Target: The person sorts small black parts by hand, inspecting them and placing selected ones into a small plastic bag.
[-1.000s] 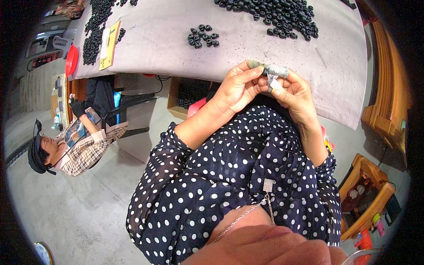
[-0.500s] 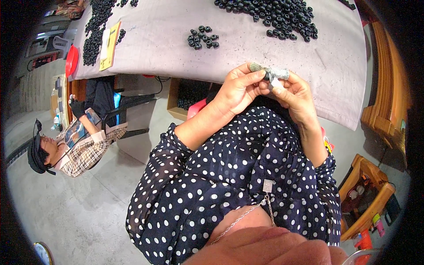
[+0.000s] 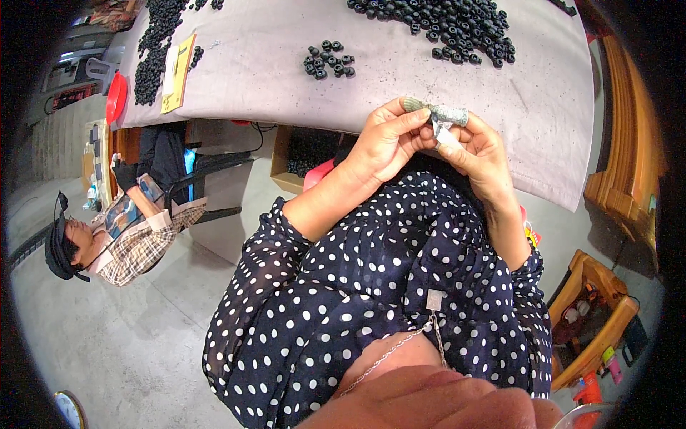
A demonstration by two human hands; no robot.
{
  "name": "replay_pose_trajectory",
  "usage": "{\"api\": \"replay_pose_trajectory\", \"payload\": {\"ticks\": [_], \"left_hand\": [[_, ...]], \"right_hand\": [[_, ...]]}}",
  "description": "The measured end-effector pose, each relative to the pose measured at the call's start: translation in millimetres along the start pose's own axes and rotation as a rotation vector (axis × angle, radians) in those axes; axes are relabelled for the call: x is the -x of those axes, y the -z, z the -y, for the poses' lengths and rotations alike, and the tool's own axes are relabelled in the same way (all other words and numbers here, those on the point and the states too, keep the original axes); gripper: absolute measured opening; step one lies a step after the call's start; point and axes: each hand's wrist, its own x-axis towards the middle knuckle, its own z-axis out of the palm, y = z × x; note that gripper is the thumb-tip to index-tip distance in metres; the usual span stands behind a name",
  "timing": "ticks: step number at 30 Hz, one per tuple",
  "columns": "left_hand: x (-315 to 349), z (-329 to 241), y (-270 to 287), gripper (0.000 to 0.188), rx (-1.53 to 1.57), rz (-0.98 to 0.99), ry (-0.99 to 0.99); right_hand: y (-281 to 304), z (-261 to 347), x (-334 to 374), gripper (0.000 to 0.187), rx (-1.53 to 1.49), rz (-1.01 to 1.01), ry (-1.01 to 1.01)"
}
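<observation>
My left hand (image 3: 389,139) and my right hand (image 3: 480,148) meet over the table's near edge, fingers pinched together. A grey-green wrap (image 3: 416,105) covers my left fingertip, and a grey wrap (image 3: 451,114) surrounds my right index finger. Between thumb and index finger, my right hand pinches a small pale flat strip (image 3: 446,134); its kind is unclear. My left fingertips close on a small dark piece, mostly hidden now. Beyond them lies a small cluster of round black parts (image 3: 329,61), each with a hole or knob.
A large heap of black parts (image 3: 457,28) lies at the far right of the cloth-covered table (image 3: 257,79). More parts (image 3: 150,61) fill the left, beside a yellow card (image 3: 179,75). An open carton (image 3: 289,182) stands below. Another person (image 3: 136,236) sits at left; wooden furniture (image 3: 622,143) stands right.
My fingers have shifted slightly around the small piece. The pale strip shows larger between them, and the dark bit seen before is mostly covered. The parts on the table have not moved.
</observation>
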Motion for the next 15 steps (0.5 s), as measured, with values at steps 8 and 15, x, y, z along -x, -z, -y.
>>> {"api": "replay_pose_trajectory", "payload": {"ticks": [8,15], "left_hand": [[0.1,-0.4,0.6,0.004,0.034,-0.002,0.02],[1.7,1.5,-0.9,0.003,0.02,0.024,0.048]], "right_hand": [[2.1,-0.2,-0.5,0.038,-0.058,0.018,-0.025],[8.3,-4.9,-2.7,0.032,-0.056,-0.006,-0.055]]}}
